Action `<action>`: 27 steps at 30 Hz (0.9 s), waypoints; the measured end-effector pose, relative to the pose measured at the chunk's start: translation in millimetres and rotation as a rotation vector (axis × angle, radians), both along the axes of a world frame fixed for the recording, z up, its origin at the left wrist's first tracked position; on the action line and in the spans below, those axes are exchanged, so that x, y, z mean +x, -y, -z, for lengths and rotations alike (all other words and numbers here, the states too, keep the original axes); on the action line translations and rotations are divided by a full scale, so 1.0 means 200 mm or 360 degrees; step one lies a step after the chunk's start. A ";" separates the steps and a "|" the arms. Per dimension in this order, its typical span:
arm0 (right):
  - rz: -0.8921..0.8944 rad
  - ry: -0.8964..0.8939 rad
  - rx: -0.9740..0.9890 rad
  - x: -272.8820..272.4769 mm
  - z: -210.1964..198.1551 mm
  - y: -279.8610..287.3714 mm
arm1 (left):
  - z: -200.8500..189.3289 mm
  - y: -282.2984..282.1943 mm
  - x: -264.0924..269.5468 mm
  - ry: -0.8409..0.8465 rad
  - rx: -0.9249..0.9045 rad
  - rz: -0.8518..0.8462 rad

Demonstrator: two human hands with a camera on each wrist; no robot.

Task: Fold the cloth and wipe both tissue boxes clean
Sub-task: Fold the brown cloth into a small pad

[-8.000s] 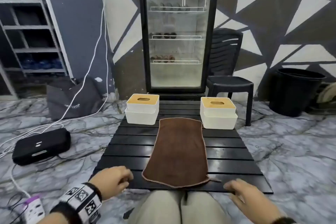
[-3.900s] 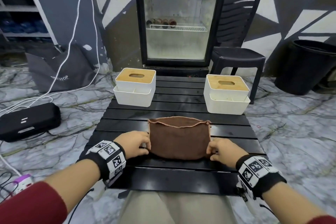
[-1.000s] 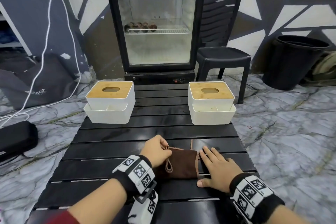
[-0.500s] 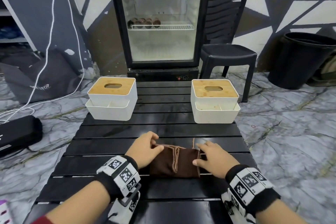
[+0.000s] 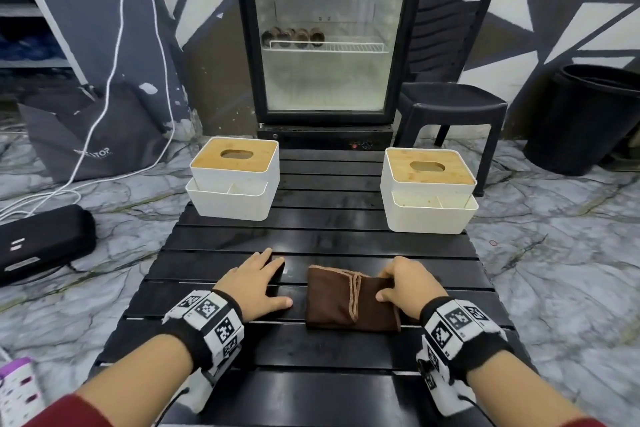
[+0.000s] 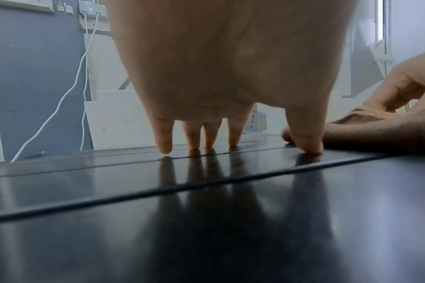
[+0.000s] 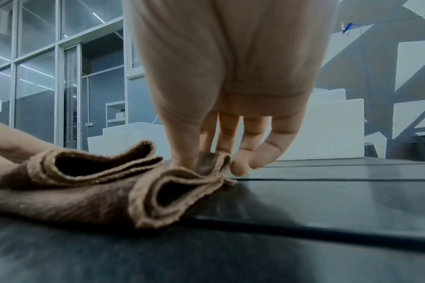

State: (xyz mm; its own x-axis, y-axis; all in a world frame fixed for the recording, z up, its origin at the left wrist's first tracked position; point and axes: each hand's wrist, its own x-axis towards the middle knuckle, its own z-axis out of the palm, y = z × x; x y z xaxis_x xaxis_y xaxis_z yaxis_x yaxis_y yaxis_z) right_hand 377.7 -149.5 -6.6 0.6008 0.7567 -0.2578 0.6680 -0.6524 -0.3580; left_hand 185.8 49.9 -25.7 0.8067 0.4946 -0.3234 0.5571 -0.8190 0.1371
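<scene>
A brown cloth (image 5: 346,298), folded small with its hems showing on top, lies on the near half of the black slatted table (image 5: 329,239). My right hand (image 5: 384,286) pinches the cloth's right edge. The right wrist view shows the thumb and fingers (image 7: 182,153) closed on a raised fold of the cloth (image 7: 97,187). My left hand (image 5: 277,282) lies flat on the table left of the cloth, its fingers (image 6: 165,145) straight and apart from it. Two white tissue boxes with wooden lids stand at the far corners, left (image 5: 235,180) and right (image 5: 427,189).
A glass-door fridge (image 5: 322,31) stands just behind the table, with a black plastic chair (image 5: 450,100) and a black bin (image 5: 588,114) to its right. On the floor at the left lie a black case (image 5: 41,239), a dark bag (image 5: 97,135) and white cables (image 5: 114,62).
My left hand has let go of the cloth and moved left to lie flat on the table. My right hand has closed on the cloth's right edge.
</scene>
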 end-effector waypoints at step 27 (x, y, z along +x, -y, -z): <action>0.0167 -0.1019 0.0672 -0.24 -0.10 -0.20 | 0.00 -0.01 0.00 0.0027 -0.0038 -0.0027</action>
State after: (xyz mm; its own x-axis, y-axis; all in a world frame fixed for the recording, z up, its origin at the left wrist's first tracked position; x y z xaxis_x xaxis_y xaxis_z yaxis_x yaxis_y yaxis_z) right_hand 329.0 -108.7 13.6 0.5058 0.8155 -0.2813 0.1895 -0.4231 -0.8860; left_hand 185.0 51.0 -26.0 0.8039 0.5004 -0.3214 0.5682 -0.8059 0.1663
